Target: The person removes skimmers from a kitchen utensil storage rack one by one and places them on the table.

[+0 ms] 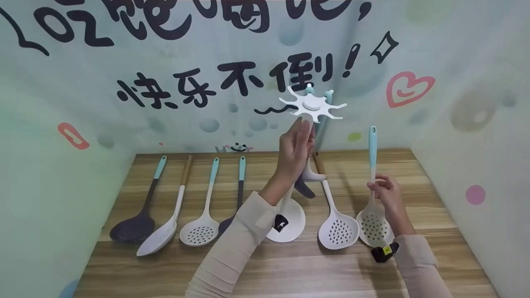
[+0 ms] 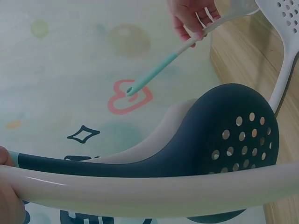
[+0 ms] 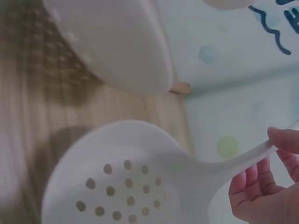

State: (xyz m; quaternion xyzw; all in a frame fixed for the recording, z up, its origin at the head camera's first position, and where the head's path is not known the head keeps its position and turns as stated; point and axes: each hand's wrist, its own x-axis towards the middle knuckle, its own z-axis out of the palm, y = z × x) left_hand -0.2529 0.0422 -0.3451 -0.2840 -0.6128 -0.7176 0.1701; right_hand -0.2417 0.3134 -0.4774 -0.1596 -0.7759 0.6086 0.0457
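My left hand grips the upper pole of a white utensil stand, just below its star-shaped hook top. The stand's round base is on the table, partly hidden by my left sleeve. On the stand hang a dark skimmer with round holes and a pale utensil behind it. My right hand pinches the neck of a white skimmer with a light blue handle. This skimmer is tilted upright, handle up, its holed bowl low by the table at the right.
On the wooden table lie a dark ladle, a white wooden-handled utensil, a white skimmer and a dark utensil partly behind my left sleeve. Right of the base lies another white skimmer. A printed backdrop stands behind.
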